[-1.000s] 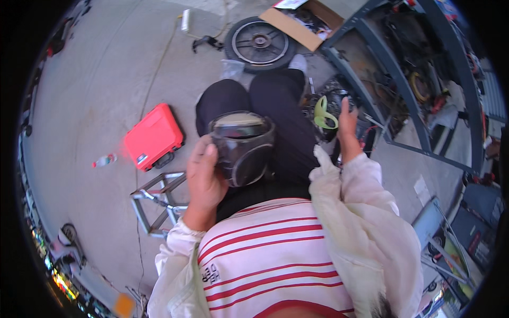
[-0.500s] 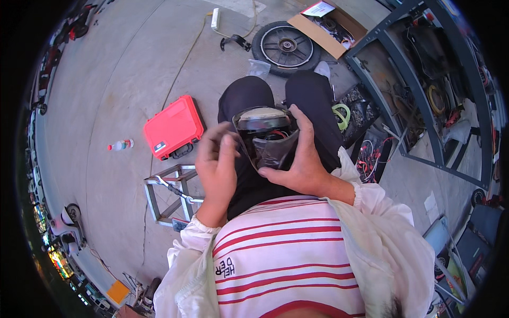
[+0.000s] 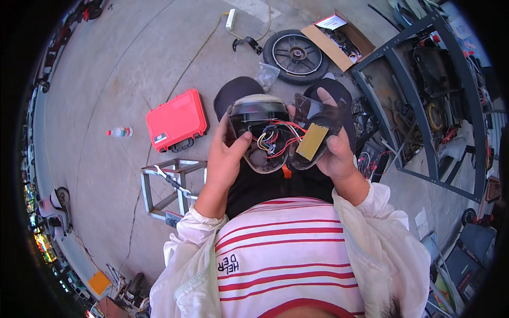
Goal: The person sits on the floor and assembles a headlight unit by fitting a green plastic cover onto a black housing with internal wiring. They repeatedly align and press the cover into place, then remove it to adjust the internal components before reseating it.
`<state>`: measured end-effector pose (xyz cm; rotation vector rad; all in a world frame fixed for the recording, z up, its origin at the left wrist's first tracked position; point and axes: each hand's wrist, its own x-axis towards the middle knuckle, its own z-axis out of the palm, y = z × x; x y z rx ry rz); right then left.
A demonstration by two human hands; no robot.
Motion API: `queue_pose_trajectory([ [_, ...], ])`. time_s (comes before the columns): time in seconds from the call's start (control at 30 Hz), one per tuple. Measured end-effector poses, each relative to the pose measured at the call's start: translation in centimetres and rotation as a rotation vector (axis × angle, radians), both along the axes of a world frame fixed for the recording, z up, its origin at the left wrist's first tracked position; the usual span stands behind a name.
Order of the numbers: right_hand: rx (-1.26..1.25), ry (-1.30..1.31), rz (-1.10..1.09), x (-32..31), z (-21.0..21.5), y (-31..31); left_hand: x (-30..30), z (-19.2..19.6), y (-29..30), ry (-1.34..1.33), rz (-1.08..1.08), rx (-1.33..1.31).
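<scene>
Left hand (image 3: 225, 159) grips the opened headlight housing (image 3: 260, 132) — right hand (image 3: 336, 153) grips its clear cover (image 3: 315, 130), wires (image 3: 275, 142) between them.

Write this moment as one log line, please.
left hand: holds open housing | right hand: holds clear cover | wires exposed

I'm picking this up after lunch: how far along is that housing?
Done: the black housing is opened, its coloured wires exposed. In hand: left hand grips it, right hand holds the separated panel. Left: wires connect both halves; the orange case is shut.
</scene>
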<state>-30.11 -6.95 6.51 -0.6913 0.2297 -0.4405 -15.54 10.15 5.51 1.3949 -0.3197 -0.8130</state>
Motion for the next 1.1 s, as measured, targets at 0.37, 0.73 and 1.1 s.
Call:
queue_pose_trajectory([
  [0.37, -0.177, -0.122, -0.102, 2.7, 2.5, -1.6, 3.4, -3.8, -4.6, 0.875, -0.115, -0.748],
  [0.73, -0.765, -0.02, -0.072, 3.5, 1.4, -3.0, 4.3, -4.9, -7.7, 1.004, -0.226, -0.753],
  [1.1, -1.385, 0.19, 0.003, 2.8, 2.3, -4.7, 4.9, -8.1, -8.8, 1.006, -0.175, -0.566],
])
